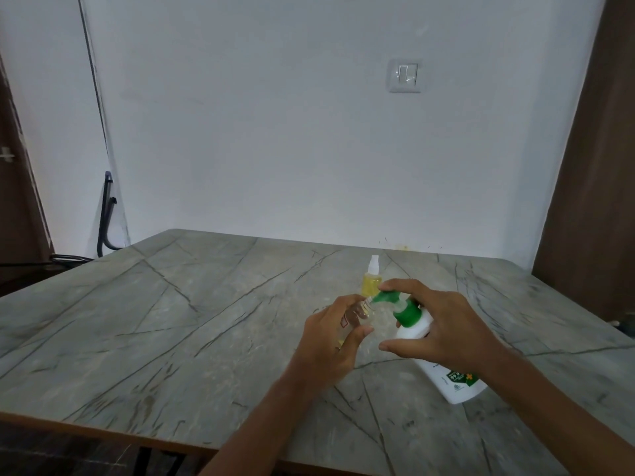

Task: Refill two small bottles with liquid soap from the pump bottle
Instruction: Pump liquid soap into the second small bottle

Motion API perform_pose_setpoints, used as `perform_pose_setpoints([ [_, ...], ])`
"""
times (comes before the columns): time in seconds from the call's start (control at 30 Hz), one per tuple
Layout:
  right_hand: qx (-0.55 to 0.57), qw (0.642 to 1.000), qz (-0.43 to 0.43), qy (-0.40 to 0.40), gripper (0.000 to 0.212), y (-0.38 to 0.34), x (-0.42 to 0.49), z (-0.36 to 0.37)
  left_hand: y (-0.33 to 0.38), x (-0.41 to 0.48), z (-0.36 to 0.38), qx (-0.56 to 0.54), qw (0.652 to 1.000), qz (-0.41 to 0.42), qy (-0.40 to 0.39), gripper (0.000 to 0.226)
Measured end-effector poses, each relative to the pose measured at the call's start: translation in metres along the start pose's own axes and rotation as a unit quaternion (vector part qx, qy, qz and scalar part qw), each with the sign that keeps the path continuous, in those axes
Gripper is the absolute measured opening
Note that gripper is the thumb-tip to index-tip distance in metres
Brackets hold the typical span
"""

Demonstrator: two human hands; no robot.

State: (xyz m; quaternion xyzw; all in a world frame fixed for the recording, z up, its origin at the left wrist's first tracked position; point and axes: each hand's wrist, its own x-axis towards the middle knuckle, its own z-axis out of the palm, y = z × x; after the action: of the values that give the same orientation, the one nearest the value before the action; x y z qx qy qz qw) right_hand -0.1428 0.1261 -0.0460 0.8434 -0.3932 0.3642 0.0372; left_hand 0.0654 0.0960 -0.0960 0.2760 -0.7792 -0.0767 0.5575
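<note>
A plain white wall (275, 132) with a switch plate (404, 76) backs a grey, vein-patterned table (171, 338) whose wood-trimmed near edge runs along the bottom left. We see dark brown panels flanking the wall on both sides and a black metal frame (104, 214) leaning in the left corner. The table's left half and far strip lie open; all the items sit right of centre, well clear of the edges.

Centre frame, the left hand (330, 341) grips a small clear bottle (357, 312), fingers and thumb curled round its body, neck tilted up and to the right. The right hand (446, 328) holds the white pump bottle (457, 389), which leans toward the left (its base looks to be on the table): index finger laid over the green pump head (388, 297), thumb extended below, approx. at the bottle's shoulder. The nozzle meets the small bottle's mouth.

Just behind both hands, a second small bottle (372, 276) stands upright w/ yellow liquid inside and a white spray top on.
</note>
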Motion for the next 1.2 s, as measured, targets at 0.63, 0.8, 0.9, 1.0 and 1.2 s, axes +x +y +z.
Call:
perform_pose_setpoints([
  [0.63, 0.046, 0.999, 0.009, 0.011, 0.069, -0.0012, 0.0019, 0.0, 0.0014, -0.0015, -0.0002, 0.006, 1.0, -0.003, 0.0, 0.042],
  [0.8, 0.062, 0.998, 0.013, 0.023, 0.066, 0.0042, 0.0003, 0.0008, 0.0006, -0.0012, 0.0013, -0.002, 1.0, 0.007, -0.018, 0.04],
  [0.9, 0.065, 0.997, 0.014, 0.026, 0.066, 0.0046, 0.0003, 0.0015, 0.0012, -0.0017, 0.0014, -0.001, 1.0, 0.01, -0.022, 0.04],
  [1.0, 0.062, 0.998, 0.016, 0.022, 0.067, 0.0048, 0.0004, 0.002, 0.001, -0.0022, 0.0014, -0.003, 1.0, 0.011, -0.024, 0.041],
  [1.2, 0.032, 0.999, 0.018, 0.007, 0.068, 0.0016, 0.0023, 0.0022, 0.0001, -0.0021, -0.0003, 0.001, 1.0, 0.008, -0.019, 0.042],
])
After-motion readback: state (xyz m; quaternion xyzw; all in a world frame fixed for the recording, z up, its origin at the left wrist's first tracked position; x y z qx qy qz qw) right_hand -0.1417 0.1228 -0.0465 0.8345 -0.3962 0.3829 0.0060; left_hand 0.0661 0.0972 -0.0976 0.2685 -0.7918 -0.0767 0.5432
